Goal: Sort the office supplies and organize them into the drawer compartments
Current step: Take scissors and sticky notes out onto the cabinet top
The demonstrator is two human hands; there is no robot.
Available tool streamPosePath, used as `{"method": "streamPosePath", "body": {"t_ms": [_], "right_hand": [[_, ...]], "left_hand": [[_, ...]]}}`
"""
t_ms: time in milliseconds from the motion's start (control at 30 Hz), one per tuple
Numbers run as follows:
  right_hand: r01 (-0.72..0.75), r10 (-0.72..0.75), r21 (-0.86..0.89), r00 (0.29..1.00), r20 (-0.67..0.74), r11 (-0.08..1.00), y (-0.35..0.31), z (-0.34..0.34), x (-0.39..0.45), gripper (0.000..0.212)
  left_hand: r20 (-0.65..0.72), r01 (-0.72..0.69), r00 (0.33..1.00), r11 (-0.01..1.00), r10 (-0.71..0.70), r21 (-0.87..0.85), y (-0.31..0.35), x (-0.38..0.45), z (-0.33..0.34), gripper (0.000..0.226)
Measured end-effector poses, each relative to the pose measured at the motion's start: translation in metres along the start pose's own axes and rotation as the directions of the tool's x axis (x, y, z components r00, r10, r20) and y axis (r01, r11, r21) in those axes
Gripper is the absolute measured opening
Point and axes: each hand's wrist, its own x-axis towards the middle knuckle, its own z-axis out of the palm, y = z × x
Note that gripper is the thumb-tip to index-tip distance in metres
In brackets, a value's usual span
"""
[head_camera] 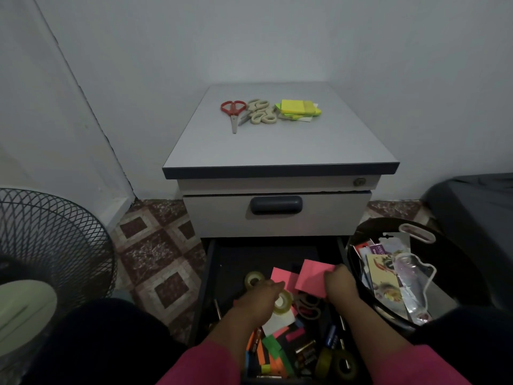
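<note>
Down in the open bottom drawer [211, 273] both hands are digging through the mess: right hand [340, 284] pinches a pink sticky pad [312, 277], left hand [263, 297] has its fingers curled by a second pink pad [281, 276] and a clear tape roll [283, 301], can't tell if it grips either. Up on the cabinet top [277, 145] sit red scissors [233, 113], beige scissors [261, 115] and yellow-green sticky notes [299, 109]

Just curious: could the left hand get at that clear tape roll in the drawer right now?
Probably yes. The left hand lies right beside the clear tape roll in the open drawer, and nothing covers the roll.
</note>
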Motion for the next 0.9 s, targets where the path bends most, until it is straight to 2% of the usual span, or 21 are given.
{"method": "streamPosePath", "body": {"t_ms": [133, 233, 333, 467, 633, 800, 900], "right_hand": [[-0.032, 0.033, 0.024, 0.999, -0.012, 0.999, 0.001, 0.006, 0.007, 0.025], [-0.057, 0.058, 0.057, 0.998, -0.022, 0.997, 0.003, 0.009, 0.009, 0.02], [-0.061, 0.063, 0.126, 0.998, -0.016, 0.99, 0.005, 0.011, 0.01, 0.015], [-0.082, 0.084, 0.258, 0.996, 0.001, 0.963, 0.004, 0.014, 0.011, 0.02], [-0.106, 0.104, 0.31, 0.994, 0.023, 0.945, 0.005, 0.013, 0.009, 0.025], [-0.129, 0.114, 0.35, 0.991, 0.063, 0.928, 0.003, 0.011, 0.005, 0.028], [-0.129, 0.108, 0.348, 0.991, 0.077, 0.928, 0.002, 0.012, 0.003, 0.027]], "left_hand": [[-0.003, -0.004, 1.0, 0.998, 0.005, 0.056, -0.004, 0.012, 0.0, 0.064], [0.038, 0.008, 0.999, 0.999, -0.01, 0.045, -0.007, 0.017, 0.0, 0.051], [0.023, -0.001, 1.0, 0.994, -0.001, 0.11, -0.01, 0.022, 0.001, 0.039], [0.041, 0.014, 0.999, 0.993, -0.019, 0.12, -0.01, 0.028, 0.002, 0.041], [0.02, 0.048, 0.998, 0.973, -0.054, 0.224, -0.006, 0.03, 0.002, 0.034], [0.051, 0.131, 0.989, 0.975, -0.142, 0.181, 0.0, 0.033, -0.002, 0.027], [0.018, 0.196, 0.98, 0.977, -0.198, 0.084, -0.002, 0.035, -0.006, 0.026]]}}
